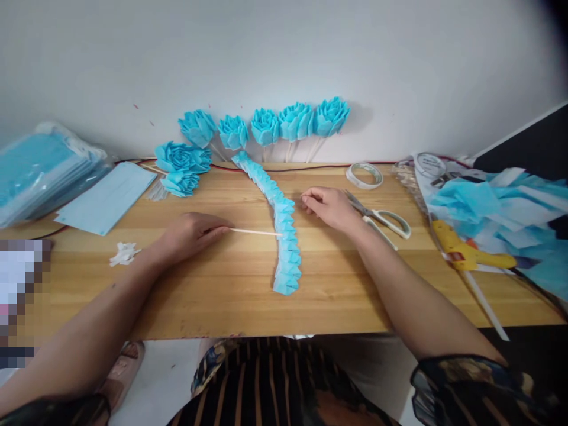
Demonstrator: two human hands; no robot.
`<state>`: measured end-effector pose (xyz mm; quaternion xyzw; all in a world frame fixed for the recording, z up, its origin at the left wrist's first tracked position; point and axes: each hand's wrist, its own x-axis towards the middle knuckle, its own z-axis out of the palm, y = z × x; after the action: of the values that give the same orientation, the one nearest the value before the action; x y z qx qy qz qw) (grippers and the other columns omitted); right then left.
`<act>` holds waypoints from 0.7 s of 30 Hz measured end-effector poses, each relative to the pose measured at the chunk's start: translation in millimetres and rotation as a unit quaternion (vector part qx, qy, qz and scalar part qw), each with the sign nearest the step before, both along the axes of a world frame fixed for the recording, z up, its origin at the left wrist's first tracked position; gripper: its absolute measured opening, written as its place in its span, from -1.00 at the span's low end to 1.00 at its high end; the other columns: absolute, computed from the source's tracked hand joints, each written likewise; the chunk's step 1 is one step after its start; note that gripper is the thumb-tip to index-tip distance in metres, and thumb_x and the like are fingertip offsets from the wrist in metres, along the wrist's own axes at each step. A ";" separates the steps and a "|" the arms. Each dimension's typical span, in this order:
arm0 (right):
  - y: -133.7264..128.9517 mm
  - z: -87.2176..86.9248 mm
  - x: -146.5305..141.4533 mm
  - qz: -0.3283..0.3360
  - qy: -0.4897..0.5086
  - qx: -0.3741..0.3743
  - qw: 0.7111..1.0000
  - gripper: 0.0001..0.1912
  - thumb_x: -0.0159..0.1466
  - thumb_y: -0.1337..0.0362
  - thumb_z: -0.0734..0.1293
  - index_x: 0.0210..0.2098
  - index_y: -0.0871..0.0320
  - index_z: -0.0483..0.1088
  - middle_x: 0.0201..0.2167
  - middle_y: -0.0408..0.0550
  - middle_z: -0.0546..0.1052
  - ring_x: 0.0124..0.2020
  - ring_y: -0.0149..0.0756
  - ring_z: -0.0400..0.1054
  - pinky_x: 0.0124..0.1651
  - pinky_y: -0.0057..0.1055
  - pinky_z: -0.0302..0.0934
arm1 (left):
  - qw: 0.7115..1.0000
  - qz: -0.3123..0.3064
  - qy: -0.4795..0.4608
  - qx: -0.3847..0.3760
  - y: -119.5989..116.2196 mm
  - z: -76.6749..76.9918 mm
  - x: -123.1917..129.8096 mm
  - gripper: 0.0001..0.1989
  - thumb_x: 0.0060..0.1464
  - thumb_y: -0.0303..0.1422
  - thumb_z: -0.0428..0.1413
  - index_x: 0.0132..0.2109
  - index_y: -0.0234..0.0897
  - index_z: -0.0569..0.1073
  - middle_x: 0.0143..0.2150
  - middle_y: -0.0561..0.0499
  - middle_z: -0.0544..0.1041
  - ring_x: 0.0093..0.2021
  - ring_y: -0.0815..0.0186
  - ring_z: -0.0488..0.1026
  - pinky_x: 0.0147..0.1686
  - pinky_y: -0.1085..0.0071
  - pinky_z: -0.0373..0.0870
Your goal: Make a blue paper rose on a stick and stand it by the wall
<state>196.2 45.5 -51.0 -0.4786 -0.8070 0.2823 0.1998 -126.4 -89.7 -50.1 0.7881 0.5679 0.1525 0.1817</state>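
My left hand [197, 235] pinches one end of a thin pale stick [255, 231], whose other end reaches the pleated blue strip [284, 222]. That strip curves from the back of the table down toward its front. To the right of the strip, my right hand [326, 206] is closed with its fingertips together, apart from the strip; whether something small is between them cannot be made out. White scissors [390, 222] lie just beyond my right wrist. Blue flowers on sticks [265, 126] lean against the wall behind.
On the wooden table [213, 302] are more blue flowers [180, 160], flat blue sheets [106, 198], a bagged stack [38, 171], white scraps [125, 253] and a tape roll [364, 176]. A yellow glue gun [465, 248] and blue pieces [510, 201] lie right.
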 end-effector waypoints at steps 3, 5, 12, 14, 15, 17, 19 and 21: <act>0.5 -5.3 -1.8 -0.002 0.004 0.011 1.000 -0.79 0.30 0.22 0.26 -0.32 0.14 0.52 -0.44 -0.11 0.62 -0.39 -0.30 0.47 -0.28 -0.41 0.22 | 1.000 0.003 -0.004 -0.003 -0.1 2.0 1.1 -0.50 0.33 -0.02 -0.10 -0.02 -0.21 0.63 -0.03 -0.11 0.68 -0.08 0.11 0.61 -0.06 0.28 0.47; 1.5 -7.8 -1.7 -0.004 0.019 0.002 1.000 -0.78 0.29 0.22 0.26 -0.34 0.15 0.52 -0.43 -0.10 0.63 -0.39 -0.30 0.47 -0.27 -0.41 0.22 | 1.000 0.002 -0.007 -0.006 -0.6 3.6 2.2 -0.49 0.33 0.00 -0.10 -0.02 -0.20 0.63 -0.03 -0.11 0.68 -0.07 0.11 0.61 -0.05 0.28 0.48; 0.5 -7.2 -4.0 -0.001 -0.009 0.018 1.000 -0.78 0.29 0.24 0.25 -0.37 0.16 0.51 -0.43 -0.09 0.61 -0.39 -0.31 0.42 -0.28 -0.42 0.16 | 0.999 0.033 -0.020 0.008 -4.9 4.4 2.3 -0.49 0.29 0.00 -0.03 0.11 -0.23 0.57 0.04 -0.13 0.64 -0.07 0.08 0.59 -0.05 0.25 0.47; -0.5 -6.2 -5.2 -0.004 -0.023 0.028 0.999 -0.78 0.30 0.25 0.26 -0.36 0.16 0.52 -0.43 -0.10 0.60 -0.39 -0.31 0.42 -0.28 -0.42 0.14 | 0.999 0.043 -0.017 0.012 -5.5 4.2 1.2 -0.49 0.27 -0.01 -0.01 0.12 -0.23 0.56 -0.02 -0.12 0.66 -0.17 0.12 0.59 -0.14 0.29 0.47; -0.9 -5.8 -5.7 -0.005 -0.026 0.032 0.999 -0.78 0.30 0.26 0.26 -0.35 0.17 0.53 -0.43 -0.09 0.60 -0.38 -0.31 0.42 -0.27 -0.42 0.13 | 0.999 0.045 -0.017 0.012 -5.6 4.5 0.8 -0.51 0.26 -0.01 0.00 0.10 -0.23 0.57 -0.07 -0.11 0.67 -0.22 0.15 0.58 -0.18 0.31 0.45; -1.7 -4.8 -6.4 -0.003 -0.031 0.038 0.999 -0.78 0.31 0.27 0.26 -0.34 0.17 0.53 -0.41 -0.09 0.60 -0.36 -0.31 0.42 -0.26 -0.42 0.13 | 0.999 0.045 -0.017 0.008 -5.5 5.6 0.8 -0.54 0.26 -0.03 0.01 0.04 -0.23 0.58 -0.16 -0.07 0.67 -0.28 0.20 0.54 -0.25 0.36 0.42; -2.4 -3.5 -7.1 0.001 -0.038 0.043 0.998 -0.78 0.31 0.29 0.26 -0.33 0.17 0.54 -0.39 -0.09 0.61 -0.34 -0.30 0.41 -0.25 -0.41 0.12 | 0.999 0.037 -0.017 0.003 -5.5 7.2 1.6 -0.58 0.28 -0.04 0.00 -0.04 -0.23 0.59 -0.23 -0.03 0.64 -0.32 0.23 0.51 -0.29 0.38 0.39; -3.2 -2.3 -8.1 0.002 -0.051 0.049 0.997 -0.78 0.32 0.30 0.26 -0.32 0.16 0.55 -0.35 -0.09 0.62 -0.33 -0.29 0.40 -0.25 -0.40 0.10 | 0.999 0.033 -0.018 0.009 -5.9 8.8 3.0 -0.59 0.28 -0.04 -0.01 -0.13 -0.23 0.58 -0.30 -0.01 0.60 -0.36 0.26 0.47 -0.32 0.39 0.36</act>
<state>188.1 42.3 -53.4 -0.4801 -0.8303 0.2178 0.1810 -123.3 -95.6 -41.3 0.7677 0.5888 0.1775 0.1801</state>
